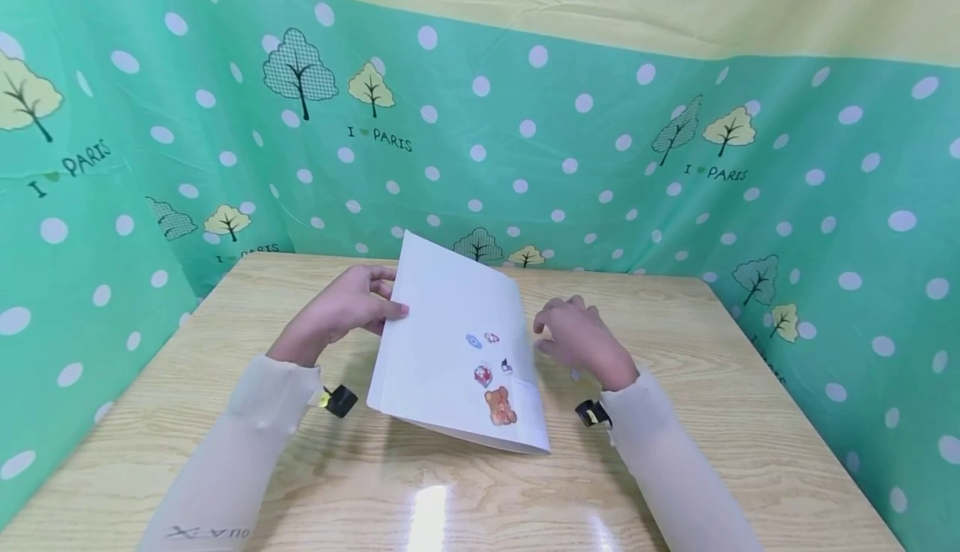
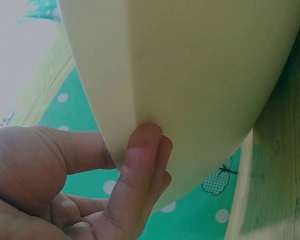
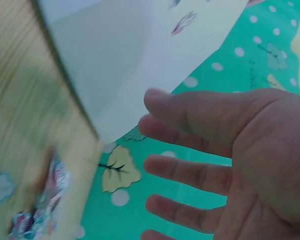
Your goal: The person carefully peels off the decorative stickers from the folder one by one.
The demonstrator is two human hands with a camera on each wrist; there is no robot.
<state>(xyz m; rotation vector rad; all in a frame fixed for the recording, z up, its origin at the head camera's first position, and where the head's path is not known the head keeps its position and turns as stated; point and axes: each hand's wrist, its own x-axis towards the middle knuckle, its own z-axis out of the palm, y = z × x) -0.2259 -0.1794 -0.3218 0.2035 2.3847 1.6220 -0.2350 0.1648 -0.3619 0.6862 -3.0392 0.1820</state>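
Observation:
A white folder [image 1: 457,327] is held up at a tilt over the table, its lower edge bowed. My left hand [image 1: 352,306] pinches its left edge, thumb on the near face. In the left wrist view, the fingers [image 2: 142,155] press against the folder's other face. A brown bear sticker [image 1: 501,406] and several smaller stickers sit on the lower right of the near face. Close beside the folder's right edge is my right hand [image 1: 581,339], which grips nothing. The right wrist view shows its fingers apart and loosely extended.
The wooden table [image 1: 675,452] extends under both arms. Behind and beside it hangs a green dotted cloth [image 1: 577,168] with printed trees. Shiny, colourful small pieces [image 3: 47,195] and a bluish flower-like shape [image 3: 1,187] lie on the table in the right wrist view.

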